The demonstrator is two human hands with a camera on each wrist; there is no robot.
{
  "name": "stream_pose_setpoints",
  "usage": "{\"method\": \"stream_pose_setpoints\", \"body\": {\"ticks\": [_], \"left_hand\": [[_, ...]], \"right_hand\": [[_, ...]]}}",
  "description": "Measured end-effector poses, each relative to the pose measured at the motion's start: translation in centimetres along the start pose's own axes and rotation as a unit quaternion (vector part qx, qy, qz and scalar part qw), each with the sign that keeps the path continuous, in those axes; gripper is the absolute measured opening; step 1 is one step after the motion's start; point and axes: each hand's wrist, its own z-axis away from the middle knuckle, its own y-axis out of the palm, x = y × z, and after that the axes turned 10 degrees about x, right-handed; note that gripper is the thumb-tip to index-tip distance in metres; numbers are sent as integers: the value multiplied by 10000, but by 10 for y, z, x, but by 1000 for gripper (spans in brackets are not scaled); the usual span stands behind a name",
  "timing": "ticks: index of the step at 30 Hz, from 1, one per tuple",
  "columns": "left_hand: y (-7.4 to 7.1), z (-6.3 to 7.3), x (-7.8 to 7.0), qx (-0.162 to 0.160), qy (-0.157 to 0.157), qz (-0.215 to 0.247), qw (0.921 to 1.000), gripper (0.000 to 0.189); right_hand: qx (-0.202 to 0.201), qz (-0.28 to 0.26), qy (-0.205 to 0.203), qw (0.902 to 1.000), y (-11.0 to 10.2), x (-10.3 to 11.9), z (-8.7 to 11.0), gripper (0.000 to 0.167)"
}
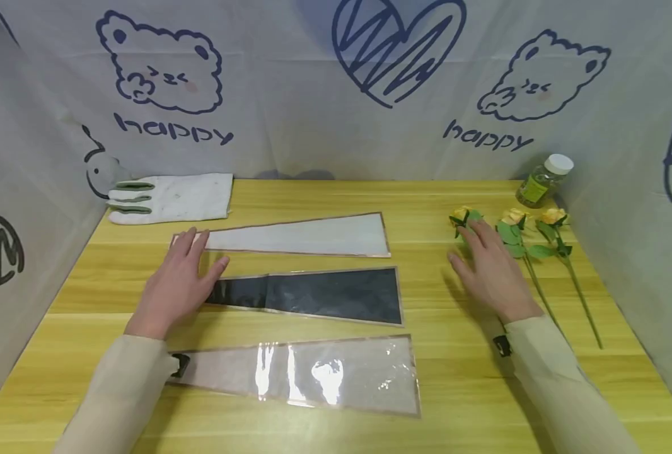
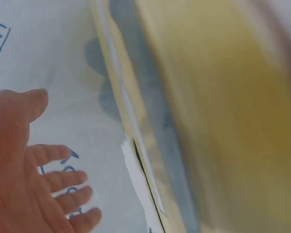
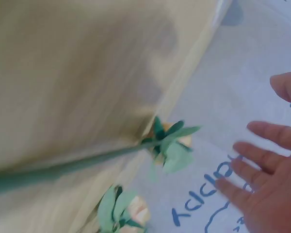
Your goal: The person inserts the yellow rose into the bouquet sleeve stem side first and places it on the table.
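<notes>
Yellow wood-grain tabletop (image 1: 461, 391) fills lower frame. Bottom ctr we've glossy pale tapered sheet (image 1: 228, 372); mid-ctr, black tapered sheet (image 1: 336, 295), our L hand (image 1: 177, 284) by its left end, fingers loosely spread, empty; ctr right, our R hand (image 1: 493, 271), ditto, nr yellow green-leaved rose (image 1: 460, 215).

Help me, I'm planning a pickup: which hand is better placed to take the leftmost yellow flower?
Probably the right hand: it looks empty and is close to the leftmost yellow flower. The left hand also looks empty but is well away, near the dark strip.
</notes>
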Motion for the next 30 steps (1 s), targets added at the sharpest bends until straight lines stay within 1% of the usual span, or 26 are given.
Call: {"method": "stream_pose_setpoints", "body": {"ticks": [2,6,8,10,15,20,25,30], "left_hand": [[-5,-5,-8,52,273,273,9992,76],[-12,-20,-25,199,989,578,9932,69],[-15,-28,-34,275,1258,703,9892,69],[-15,-36,-43,342,1419,802,9860,69],[-13,-57,-66,631,1608,1007,9798,73],[-6,-78,-93,936,1794,970,9745,75],[4,-97,-118,1142,1876,869,9717,76],[17,-113,-142,1492,1892,609,9686,77]], "right_hand": [[-10,-262,-120,9996,-1,5,-6,53],[244,-625,-169,9976,-2,18,-19,46],[367,-689,-188,9968,-2,24,-26,44],[520,-758,-187,9956,-1,30,-34,44],[1082,-947,-60,9896,2,41,-55,47],[1533,-1159,60,9813,6,53,-73,52],[1634,-1327,134,9775,14,56,-87,51],[1676,-1371,246,9760,21,59,-97,49]]}}
